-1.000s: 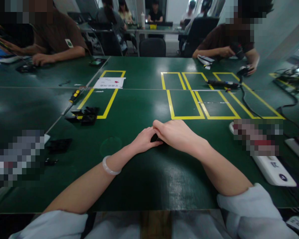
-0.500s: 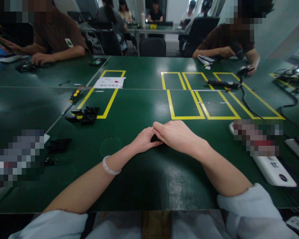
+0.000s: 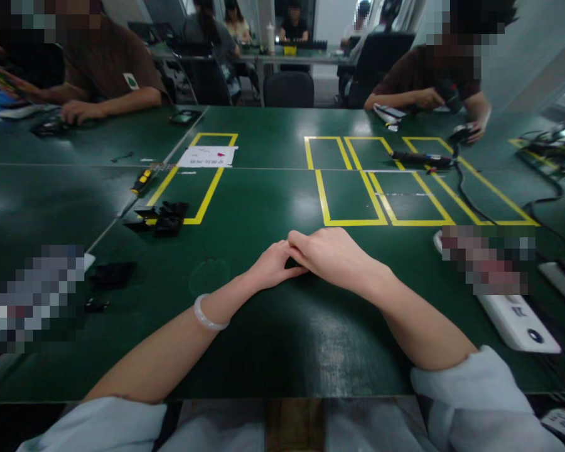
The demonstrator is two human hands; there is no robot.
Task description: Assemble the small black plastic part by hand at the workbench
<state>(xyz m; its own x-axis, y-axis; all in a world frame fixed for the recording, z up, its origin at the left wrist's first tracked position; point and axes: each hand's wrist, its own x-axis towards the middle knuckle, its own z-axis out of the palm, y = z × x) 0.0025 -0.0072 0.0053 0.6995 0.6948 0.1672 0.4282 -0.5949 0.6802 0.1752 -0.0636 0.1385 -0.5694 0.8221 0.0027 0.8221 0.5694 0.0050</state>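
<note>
My left hand (image 3: 274,263) and my right hand (image 3: 332,248) meet above the green table (image 3: 263,345), in the middle of the view. Both are closed, with the fingers of one against the other. The right hand's fingers curl over the tips of the left. A dark gap lies between them, and I cannot make out whether something small is held there. On my left wrist is a pale bracelet (image 3: 211,312).
Black plastic parts (image 3: 162,218) and a yellow-black screwdriver (image 3: 142,181) lie at left. White power strips (image 3: 520,323) flank me. A black corded tool (image 3: 422,160), yellow tape frames (image 3: 355,223) and a paper sheet (image 3: 207,156) lie farther back. Two people work across the table.
My hands stay almost still. The dark gap between them, where something black showed earlier, has narrowed. At far left, a person's hand has shifted slightly.
</note>
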